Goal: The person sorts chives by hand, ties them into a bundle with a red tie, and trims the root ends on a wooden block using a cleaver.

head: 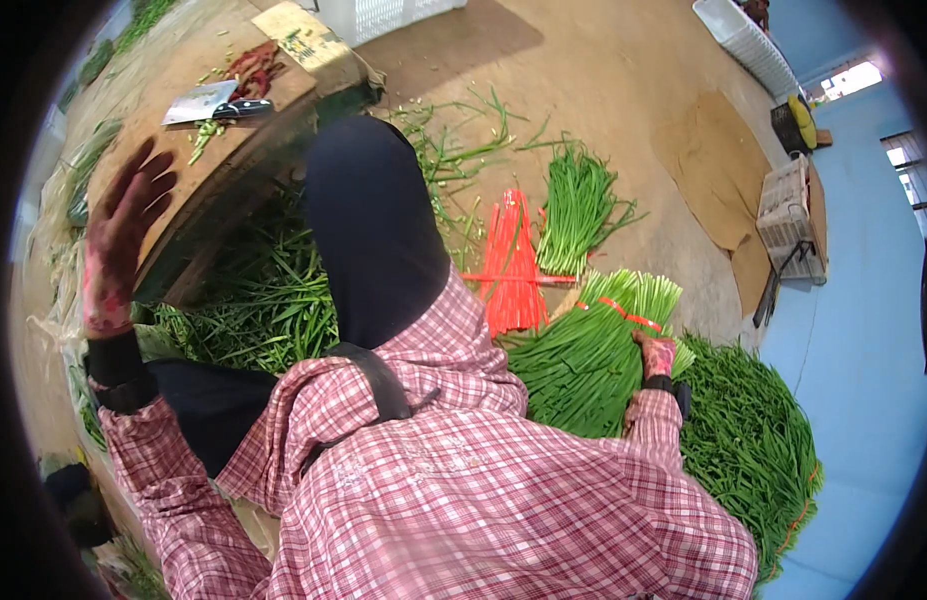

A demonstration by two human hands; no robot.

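My left hand point(129, 217) is raised with its fingers apart, holding nothing, beside the rounded wooden board. On that board lie a cleaver point(208, 105), a dark red cloth point(255, 71) and cut green stem ends point(205, 141). My right hand point(655, 354) is at the stem end of a large bunch of garlic chives point(583, 367) bound with red ties; its fingers are partly hidden. Left of that bunch lies a fan of red plastic ties point(511, 270). A smaller bunch of chives point(576, 206) rests on the floor above it.
A large pile of bundled chives point(741, 442) stands along the blue wall point(861, 360) at the right. Loose leaves point(268, 300) lie under the board point(283, 82). Flattened cardboard point(707, 172), a plastic crate point(790, 217) and white baskets point(392, 19) stand on the floor farther off.
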